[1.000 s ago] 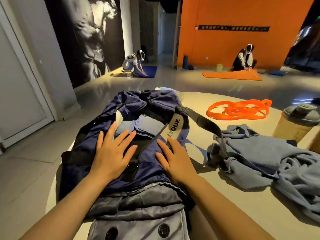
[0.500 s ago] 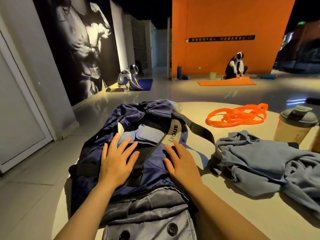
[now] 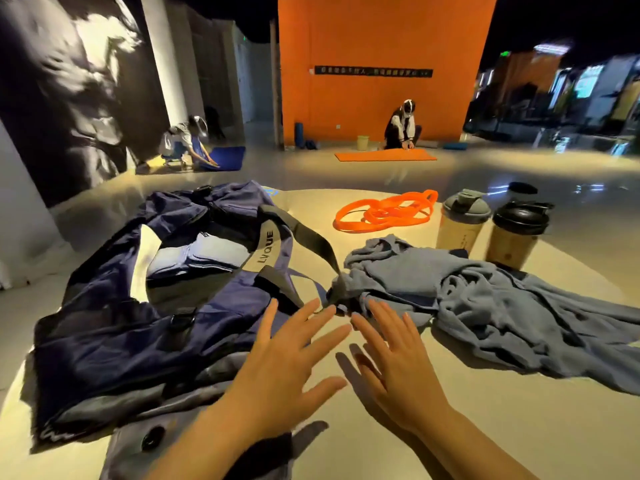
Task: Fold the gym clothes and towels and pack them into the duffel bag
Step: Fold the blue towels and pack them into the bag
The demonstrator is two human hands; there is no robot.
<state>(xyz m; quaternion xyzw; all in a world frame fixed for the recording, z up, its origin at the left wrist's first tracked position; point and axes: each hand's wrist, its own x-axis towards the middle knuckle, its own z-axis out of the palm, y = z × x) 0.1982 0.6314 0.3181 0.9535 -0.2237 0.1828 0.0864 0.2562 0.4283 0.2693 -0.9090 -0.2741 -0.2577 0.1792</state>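
two hands in my view, both with fingers straight and spread, holding nothing. my left hand [image 3: 284, 355] hangs over the table's [image 3: 485, 427] pale top just beside the near right edge of the navy duffel bag [image 3: 114, 334]; my right hand [image 3: 394, 362] is just beside it, fingertips pointing toward the crumpled blue-grey towel [image 3: 485, 299]. i cannot tell whether either palm touches the table.

the duffel bag lies on the left half of the table, its top gaping, and i can see light blue folded clothes [image 3: 194, 258] inside. its grey strap [image 3: 277, 244] with printed lettering runs across the opening and off toward the towel's near corner. a grey garment with dark buttons [image 3: 152, 441] lies under the bag's near end.

the towel sprawls unfolded across the right side. beyond it i see a coil of orange bands [image 3: 384, 213] and two shaker bottles [image 3: 464, 223] standing side by side. on the floor far off, two people kneel by mats.
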